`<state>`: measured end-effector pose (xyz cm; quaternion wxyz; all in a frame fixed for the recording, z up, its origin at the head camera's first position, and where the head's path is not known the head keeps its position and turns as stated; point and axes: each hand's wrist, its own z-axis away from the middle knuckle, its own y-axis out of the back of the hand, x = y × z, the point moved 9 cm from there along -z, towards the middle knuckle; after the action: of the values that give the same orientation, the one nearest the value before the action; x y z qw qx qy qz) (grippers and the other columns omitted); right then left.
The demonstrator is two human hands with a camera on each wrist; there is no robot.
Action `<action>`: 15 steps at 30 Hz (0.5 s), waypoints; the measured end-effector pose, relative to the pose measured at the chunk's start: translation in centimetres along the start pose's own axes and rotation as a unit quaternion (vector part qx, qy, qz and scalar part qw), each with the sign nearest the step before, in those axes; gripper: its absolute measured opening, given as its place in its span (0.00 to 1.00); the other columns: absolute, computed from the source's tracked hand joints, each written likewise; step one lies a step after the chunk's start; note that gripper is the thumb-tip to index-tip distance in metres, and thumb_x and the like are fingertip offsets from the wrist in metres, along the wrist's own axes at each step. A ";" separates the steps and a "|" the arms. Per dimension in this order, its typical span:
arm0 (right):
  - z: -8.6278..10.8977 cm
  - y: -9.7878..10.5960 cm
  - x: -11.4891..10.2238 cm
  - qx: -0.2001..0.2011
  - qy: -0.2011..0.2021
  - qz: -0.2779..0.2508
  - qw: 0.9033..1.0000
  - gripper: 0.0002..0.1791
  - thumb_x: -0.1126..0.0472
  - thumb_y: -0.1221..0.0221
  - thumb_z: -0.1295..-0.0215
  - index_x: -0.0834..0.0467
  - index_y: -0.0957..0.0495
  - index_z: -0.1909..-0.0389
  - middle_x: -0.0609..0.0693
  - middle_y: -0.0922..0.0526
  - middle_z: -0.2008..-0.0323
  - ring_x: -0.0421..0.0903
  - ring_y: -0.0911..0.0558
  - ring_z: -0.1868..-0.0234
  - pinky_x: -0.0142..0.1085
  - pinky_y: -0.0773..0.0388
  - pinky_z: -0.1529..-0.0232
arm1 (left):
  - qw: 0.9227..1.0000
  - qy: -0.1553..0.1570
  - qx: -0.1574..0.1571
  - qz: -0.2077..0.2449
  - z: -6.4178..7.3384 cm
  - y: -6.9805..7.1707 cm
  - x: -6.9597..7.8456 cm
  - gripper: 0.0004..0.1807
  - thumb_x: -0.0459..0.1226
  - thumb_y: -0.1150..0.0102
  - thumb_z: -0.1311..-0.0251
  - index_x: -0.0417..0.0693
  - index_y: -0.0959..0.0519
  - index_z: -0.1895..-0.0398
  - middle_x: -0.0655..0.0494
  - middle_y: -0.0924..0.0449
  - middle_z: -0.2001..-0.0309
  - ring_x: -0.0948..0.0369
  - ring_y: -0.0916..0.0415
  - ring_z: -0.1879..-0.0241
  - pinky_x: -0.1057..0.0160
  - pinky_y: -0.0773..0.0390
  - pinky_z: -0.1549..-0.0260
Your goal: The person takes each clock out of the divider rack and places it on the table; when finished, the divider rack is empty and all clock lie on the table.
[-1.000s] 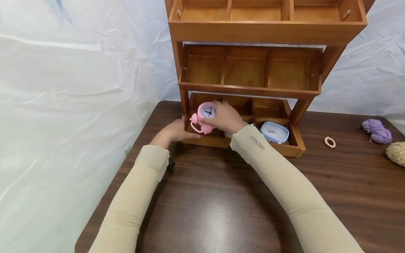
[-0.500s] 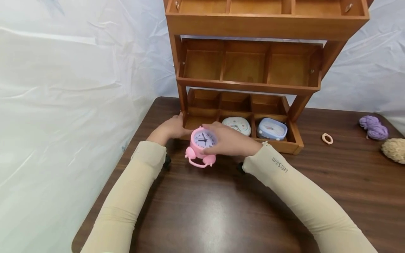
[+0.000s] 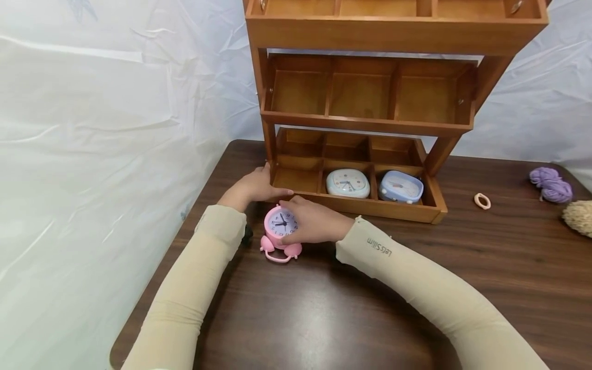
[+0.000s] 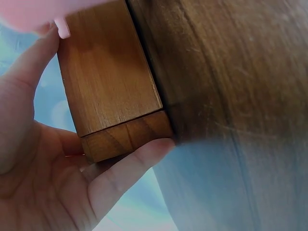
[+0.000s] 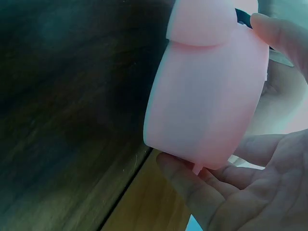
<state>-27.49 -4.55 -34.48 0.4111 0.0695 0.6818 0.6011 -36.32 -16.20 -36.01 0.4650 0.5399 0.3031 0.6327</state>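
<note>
My left hand [image 3: 254, 185] clasps the left corner of the bottom tray [image 3: 393, 211]. Just right of it, the pink clock [image 3: 277, 224] is out, pinched in my right hand [image 3: 321, 221]; beyond that hand, the white clock [image 3: 348, 183] and blue clock [image 3: 401, 187] remain in compartments. The tray's rim borders my hands; the table [image 3: 277, 318] opens toward me.

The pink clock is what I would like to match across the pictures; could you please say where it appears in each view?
Head: the clock is left of centre, in the right hand.
Left wrist: the clock is a blurred pink shape, cut off at the top left.
Right wrist: the clock fills the upper middle, cut off at the top.
Shared landmark: the dark table.
</note>
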 end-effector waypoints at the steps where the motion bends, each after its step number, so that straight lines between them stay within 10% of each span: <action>1: -0.1 -0.1 0.0 -0.001 -0.002 -0.003 1.000 0.45 0.44 0.30 0.44 0.59 0.34 0.30 0.54 0.29 0.39 0.44 0.24 0.47 0.37 0.26 0.46 | 1.000 0.002 0.000 0.000 0.0 0.0 0.0 0.65 0.65 0.39 0.45 0.34 0.62 0.22 0.33 0.53 0.24 0.40 0.47 0.27 0.42 0.42 0.32; 15: -1.2 -1.0 0.1 -0.012 0.001 0.006 1.000 0.47 0.44 0.31 0.44 0.61 0.37 0.28 0.56 0.32 0.36 0.45 0.25 0.45 0.38 0.27 0.43 | 1.000 0.006 0.006 -0.011 0.0 -0.1 -0.2 0.64 0.66 0.42 0.43 0.33 0.63 0.22 0.33 0.55 0.24 0.40 0.48 0.27 0.44 0.41 0.31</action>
<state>-27.95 -5.71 -35.49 0.4074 0.0681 0.6747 0.6116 -36.32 -16.28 -36.21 0.4668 0.5357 0.3152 0.6291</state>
